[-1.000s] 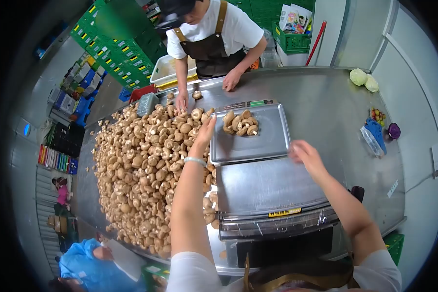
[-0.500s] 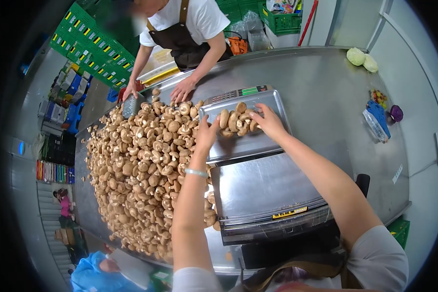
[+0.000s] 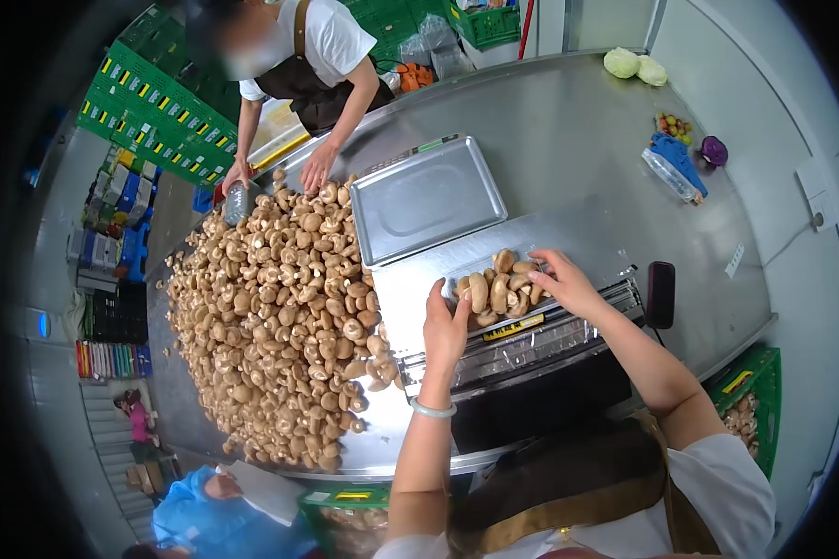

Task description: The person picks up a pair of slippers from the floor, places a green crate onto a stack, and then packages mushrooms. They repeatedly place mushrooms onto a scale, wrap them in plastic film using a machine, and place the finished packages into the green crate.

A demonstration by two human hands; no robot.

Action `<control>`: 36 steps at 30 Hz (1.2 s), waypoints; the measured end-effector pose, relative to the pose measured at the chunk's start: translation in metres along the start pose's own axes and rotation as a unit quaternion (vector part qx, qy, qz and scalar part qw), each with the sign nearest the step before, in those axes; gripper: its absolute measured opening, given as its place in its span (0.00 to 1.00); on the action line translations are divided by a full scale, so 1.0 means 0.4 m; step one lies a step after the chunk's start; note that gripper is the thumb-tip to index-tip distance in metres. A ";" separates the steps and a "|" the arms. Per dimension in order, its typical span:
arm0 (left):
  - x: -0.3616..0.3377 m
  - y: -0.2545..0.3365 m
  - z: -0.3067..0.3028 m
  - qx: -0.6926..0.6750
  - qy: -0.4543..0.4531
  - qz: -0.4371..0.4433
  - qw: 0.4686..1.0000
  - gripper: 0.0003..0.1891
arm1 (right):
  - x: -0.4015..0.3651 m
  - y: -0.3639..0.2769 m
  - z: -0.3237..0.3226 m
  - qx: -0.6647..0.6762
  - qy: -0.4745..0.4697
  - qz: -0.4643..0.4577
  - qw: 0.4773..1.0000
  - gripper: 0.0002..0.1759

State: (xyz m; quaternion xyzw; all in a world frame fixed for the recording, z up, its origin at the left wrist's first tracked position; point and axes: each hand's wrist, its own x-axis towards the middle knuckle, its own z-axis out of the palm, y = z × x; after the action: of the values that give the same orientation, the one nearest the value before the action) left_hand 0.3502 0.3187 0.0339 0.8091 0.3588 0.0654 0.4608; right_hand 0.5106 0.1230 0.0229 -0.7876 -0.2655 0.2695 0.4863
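A tray of shiitake mushrooms [image 3: 500,287], its clear walls barely visible, is held between my two hands over the metal wrapping machine [image 3: 410,303]. My left hand [image 3: 447,321] closes on the tray's left end, thumb against the mushrooms. On the right end, my right hand [image 3: 561,282] grips with its fingers curled over the edge. Just below the tray is a yellow label [image 3: 514,327] on the machine's front. The scale's steel pan [image 3: 429,200] lies bare beyond the machine.
A large heap of loose shiitake [image 3: 270,326] covers the left of the steel table [image 3: 550,112]. Across it a co-worker's hand [image 3: 236,177] holds a clear container [image 3: 237,203]. Cabbages [image 3: 622,63], a purple cabbage [image 3: 714,151] and a dark phone-like object [image 3: 660,294] lie at right.
Both hands have brought the tray of mushrooms off the scale pan, toward me, over the wrapping machine. The camera view has shifted too.
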 end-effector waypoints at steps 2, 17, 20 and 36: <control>-0.010 -0.030 -0.001 -0.026 -0.002 0.029 0.999 0.33 | -0.002 0.004 -0.008 -0.032 0.000 -0.031 0.999 0.28; -0.265 -0.135 -0.004 0.243 0.160 0.048 0.955 0.15 | -0.264 0.141 -0.064 -0.308 0.141 -0.033 0.941 0.13; -0.213 -0.197 -0.034 -0.016 0.033 -0.045 0.998 0.12 | -0.249 0.114 -0.118 -0.148 0.015 0.049 0.988 0.12; 0.191 -0.027 0.020 -0.068 -0.001 0.124 0.990 0.11 | 0.199 -0.002 -0.011 -0.131 0.083 -0.125 0.980 0.09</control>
State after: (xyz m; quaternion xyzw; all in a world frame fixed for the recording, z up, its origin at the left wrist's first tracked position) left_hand 0.4040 0.3654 0.0038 0.8141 0.2502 0.1451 0.5035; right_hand 0.5704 0.1749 0.0121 -0.8248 -0.3535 0.1032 0.4291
